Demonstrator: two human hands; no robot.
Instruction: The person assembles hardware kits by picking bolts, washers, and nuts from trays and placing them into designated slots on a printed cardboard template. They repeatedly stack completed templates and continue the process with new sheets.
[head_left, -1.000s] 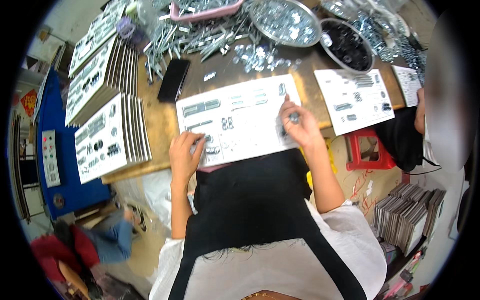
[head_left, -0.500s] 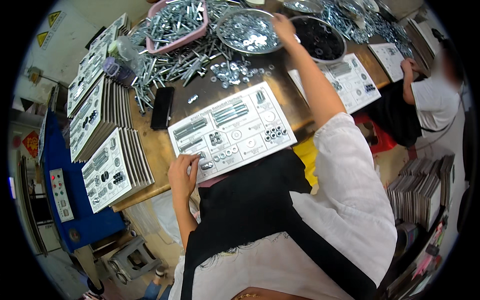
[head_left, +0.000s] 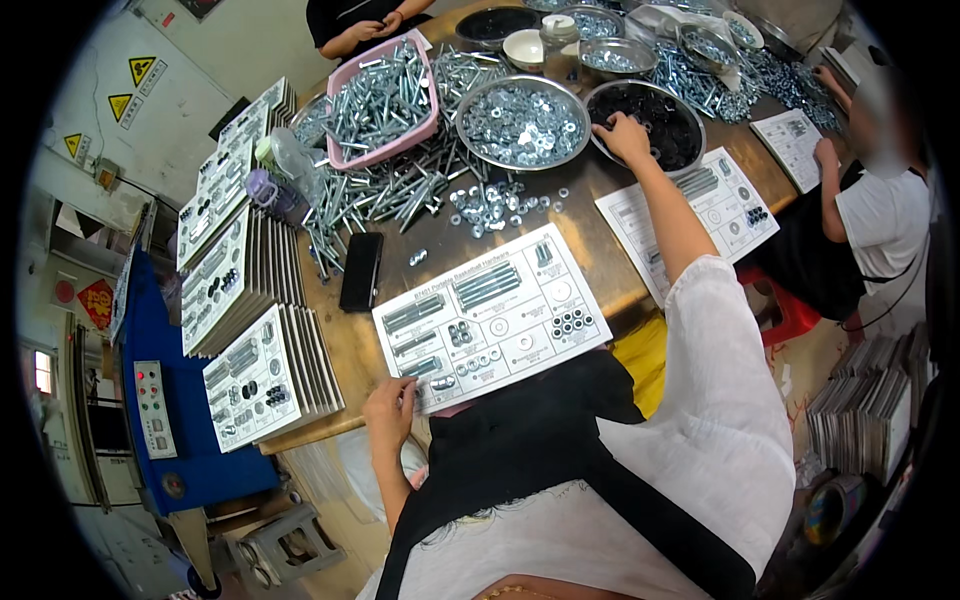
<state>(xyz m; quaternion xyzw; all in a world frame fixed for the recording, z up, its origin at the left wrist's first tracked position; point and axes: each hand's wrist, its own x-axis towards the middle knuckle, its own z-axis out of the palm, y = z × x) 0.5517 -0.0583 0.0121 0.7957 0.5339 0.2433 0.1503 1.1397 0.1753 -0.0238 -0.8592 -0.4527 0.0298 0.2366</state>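
A white hardware board [head_left: 492,322], printed with small sections, lies at the near edge of the table in front of me. Bolts, nuts and washers sit on it in groups. My left hand [head_left: 390,408] holds its near left corner, fingers closed at the edge. Stretched out across the table, my right hand [head_left: 625,138] dips over the left rim of a metal bowl of black washers [head_left: 668,125]. Its fingers are bent down and drawn together; whatever they pinch is hidden. Beside that bowl stands another bowl of silver washers [head_left: 524,122].
A pink basket of bolts [head_left: 382,105] stands among loose bolts at the back left. Stacked boards [head_left: 262,375] and a black phone [head_left: 361,272] lie left. A second board [head_left: 715,215] lies right. Co-workers sit at the right [head_left: 870,215] and the far side [head_left: 365,28].
My right hand has moved from between the two bowls into the bowl of black washers. A bolt now shows near the board's left corner, by my left hand. The view has shifted.
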